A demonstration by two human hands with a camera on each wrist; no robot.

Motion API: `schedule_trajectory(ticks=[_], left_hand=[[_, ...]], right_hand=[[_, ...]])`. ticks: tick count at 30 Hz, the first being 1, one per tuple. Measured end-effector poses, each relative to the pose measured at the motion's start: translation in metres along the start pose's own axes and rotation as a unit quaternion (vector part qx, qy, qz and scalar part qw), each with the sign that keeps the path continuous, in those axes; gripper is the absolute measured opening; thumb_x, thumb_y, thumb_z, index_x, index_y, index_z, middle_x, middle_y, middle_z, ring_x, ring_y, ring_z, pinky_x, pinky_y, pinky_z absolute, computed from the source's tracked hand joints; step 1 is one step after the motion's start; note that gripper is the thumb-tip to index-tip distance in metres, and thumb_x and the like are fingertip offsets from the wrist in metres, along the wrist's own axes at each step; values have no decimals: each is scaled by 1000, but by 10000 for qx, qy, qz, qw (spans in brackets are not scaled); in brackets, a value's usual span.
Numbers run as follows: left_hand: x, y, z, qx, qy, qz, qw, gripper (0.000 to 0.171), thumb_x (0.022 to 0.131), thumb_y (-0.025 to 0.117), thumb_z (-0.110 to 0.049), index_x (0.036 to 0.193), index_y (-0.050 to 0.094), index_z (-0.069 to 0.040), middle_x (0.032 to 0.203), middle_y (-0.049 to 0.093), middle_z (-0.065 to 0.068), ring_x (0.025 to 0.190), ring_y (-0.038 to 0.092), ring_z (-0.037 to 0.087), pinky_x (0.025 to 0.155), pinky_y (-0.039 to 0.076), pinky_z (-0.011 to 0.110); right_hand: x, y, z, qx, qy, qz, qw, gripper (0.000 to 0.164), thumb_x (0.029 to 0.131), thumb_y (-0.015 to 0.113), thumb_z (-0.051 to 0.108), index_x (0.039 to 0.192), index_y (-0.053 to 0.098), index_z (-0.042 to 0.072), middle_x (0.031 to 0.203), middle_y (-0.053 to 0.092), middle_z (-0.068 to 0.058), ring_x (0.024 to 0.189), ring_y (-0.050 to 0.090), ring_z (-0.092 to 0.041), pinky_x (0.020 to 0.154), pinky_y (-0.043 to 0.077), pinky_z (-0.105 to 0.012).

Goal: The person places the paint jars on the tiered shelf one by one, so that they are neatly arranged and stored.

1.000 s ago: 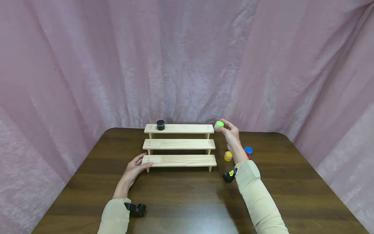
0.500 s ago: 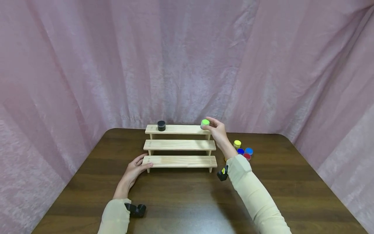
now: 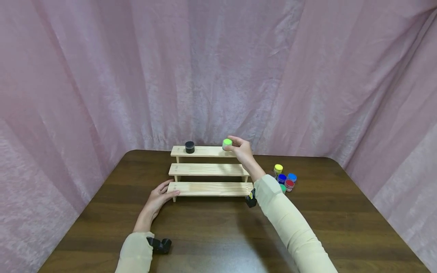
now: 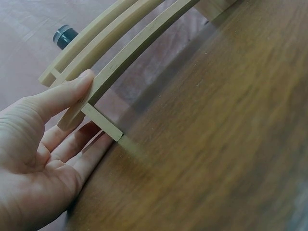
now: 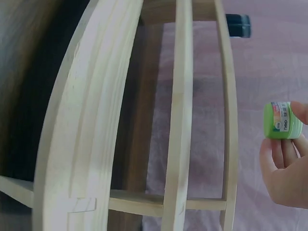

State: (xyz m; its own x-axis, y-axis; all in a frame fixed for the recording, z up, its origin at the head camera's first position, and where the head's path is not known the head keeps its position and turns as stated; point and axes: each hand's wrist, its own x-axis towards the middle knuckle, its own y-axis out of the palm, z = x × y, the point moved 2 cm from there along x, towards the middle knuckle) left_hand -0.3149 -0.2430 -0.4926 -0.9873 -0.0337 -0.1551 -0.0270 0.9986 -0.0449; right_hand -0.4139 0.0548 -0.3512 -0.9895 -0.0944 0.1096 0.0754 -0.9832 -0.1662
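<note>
We see a pink curtain point(image 3: 218, 68) behind a brown tabletop point(image 3: 205, 231), which carries a three-tier wooden rack point(image 3: 209, 188). The left hand point(image 3: 157, 199) grips the left end of the rack's near tier, thumb on top, fingers point(image 4: 72, 144) below. We find the right hand's point(image 3: 243, 151) fingers clamped on a green jar point(image 3: 227, 144), held just above the far tier, right of its middle. A black jar point(image 3: 189, 147) stands upright toward that tier's left end. Right of the rack, we see yellow point(image 3: 278, 169), blue, red and teal jars clustered.
</note>
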Motion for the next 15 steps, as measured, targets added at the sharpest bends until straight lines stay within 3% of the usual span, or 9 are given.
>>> schedule_trajectory(ticks=[10, 15], left_hand=[[-1, -2, 0, 76, 50, 4, 10000, 74, 88, 72, -18, 152, 34, -10, 152, 41, 21, 96, 58, -7, 84, 46, 10], [-3, -5, 1, 38, 62, -63, 10000, 74, 88, 73, -17, 151, 35, -9, 152, 42, 21, 94, 58, -7, 83, 47, 10]], right_hand=[[7, 20, 4, -210, 92, 88, 9997, 52, 85, 73, 9, 136, 58, 9, 130, 64, -14, 120, 59, -27, 103, 48, -38], [8, 33, 5, -46, 151, 141, 9998, 52, 84, 75, 9, 133, 60, 10, 132, 64, -12, 121, 60, -27, 106, 46, -39]])
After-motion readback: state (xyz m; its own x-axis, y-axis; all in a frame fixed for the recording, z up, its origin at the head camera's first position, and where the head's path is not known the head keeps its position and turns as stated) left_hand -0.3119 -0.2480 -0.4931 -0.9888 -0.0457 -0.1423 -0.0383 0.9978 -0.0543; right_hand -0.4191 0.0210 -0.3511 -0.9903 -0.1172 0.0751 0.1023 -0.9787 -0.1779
